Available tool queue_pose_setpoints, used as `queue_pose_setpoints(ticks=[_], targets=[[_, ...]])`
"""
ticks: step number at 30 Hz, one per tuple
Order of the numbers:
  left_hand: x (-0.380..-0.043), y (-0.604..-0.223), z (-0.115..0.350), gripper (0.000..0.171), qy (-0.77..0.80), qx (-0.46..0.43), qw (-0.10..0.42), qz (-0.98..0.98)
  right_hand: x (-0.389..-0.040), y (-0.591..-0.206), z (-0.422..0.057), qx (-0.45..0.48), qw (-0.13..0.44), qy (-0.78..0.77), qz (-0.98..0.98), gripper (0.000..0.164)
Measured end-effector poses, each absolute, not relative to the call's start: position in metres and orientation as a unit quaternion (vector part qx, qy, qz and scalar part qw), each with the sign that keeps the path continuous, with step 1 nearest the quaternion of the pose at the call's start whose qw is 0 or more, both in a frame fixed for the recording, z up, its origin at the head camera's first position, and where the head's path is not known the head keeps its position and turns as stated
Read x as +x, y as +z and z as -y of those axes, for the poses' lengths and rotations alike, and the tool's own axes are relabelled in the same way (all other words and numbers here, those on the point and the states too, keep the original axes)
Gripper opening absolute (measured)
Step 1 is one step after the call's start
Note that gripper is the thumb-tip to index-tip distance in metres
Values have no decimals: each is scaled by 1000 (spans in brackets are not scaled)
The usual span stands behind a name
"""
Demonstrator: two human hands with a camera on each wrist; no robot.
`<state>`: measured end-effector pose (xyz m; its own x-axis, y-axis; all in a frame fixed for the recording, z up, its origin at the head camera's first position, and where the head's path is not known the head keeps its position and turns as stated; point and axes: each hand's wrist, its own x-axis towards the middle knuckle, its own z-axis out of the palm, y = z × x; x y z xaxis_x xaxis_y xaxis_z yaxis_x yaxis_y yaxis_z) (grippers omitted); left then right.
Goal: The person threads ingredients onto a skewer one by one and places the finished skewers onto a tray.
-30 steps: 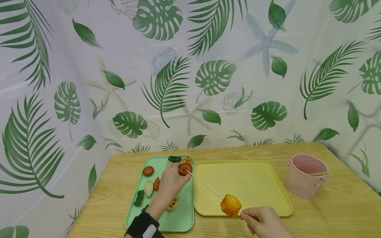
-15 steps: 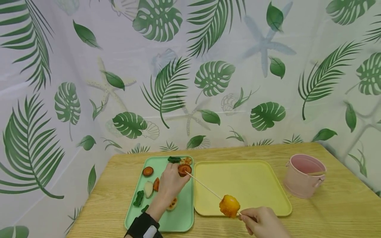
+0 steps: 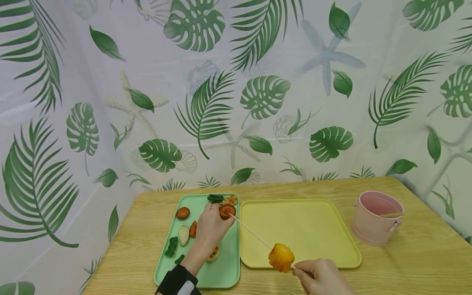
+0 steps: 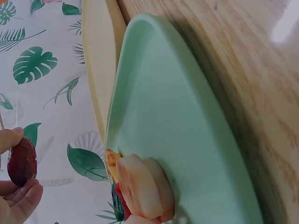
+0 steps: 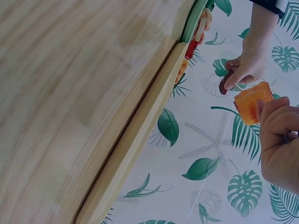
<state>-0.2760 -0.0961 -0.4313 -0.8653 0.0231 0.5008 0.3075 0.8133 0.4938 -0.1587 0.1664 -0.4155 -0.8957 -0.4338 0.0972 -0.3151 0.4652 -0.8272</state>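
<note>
One corn point(image 3: 281, 257), glossy yellow-orange, is sitting on a thin pale skewer point(image 3: 250, 231); a round dark-brown mushroom point(image 3: 226, 209) is meeting the far tip, piercing unclear. Right hand point(image 3: 318, 275) is pinching the skewer, corn just beyond its fingertips. Left hand point(image 3: 212, 224) is gripping the mushroom's edge above the green tray point(image 3: 229, 271).
</note>
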Motion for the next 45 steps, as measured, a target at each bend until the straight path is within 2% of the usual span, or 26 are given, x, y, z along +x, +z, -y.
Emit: queue_pose_setpoints(ticks=[7, 15, 23, 31, 36, 42, 45], targets=[[-277, -433, 96, 35, -266, -95, 253, 926, -158, -415, -165, -228, 58, -455, -859, 16], [-278, -436, 95, 39, -205, -115, 287, 929, -161, -409, -167, -247, 9, -408, -879, 15], [-276, -436, 94, 38, -206, -125, 283, 928, -161, -412, -163, -254, -5, -405, -878, 18], [-277, -434, 92, 33, -212, -127, 299, 921, -159, -417, -156, -259, -50, -380, -887, 24], [-277, -437, 89, 37, -223, -134, 312, 914, -159, -419, -151, -268, -57, -390, -879, 26], [-278, -441, 89, 34, -222, -152, 382, 884, -159, -417, -146, -243, -39, -414, -876, 30], [-282, -442, 89, 31, -211, -162, 418, 869, -160, -417, -143, -238, -54, -409, -879, 29]])
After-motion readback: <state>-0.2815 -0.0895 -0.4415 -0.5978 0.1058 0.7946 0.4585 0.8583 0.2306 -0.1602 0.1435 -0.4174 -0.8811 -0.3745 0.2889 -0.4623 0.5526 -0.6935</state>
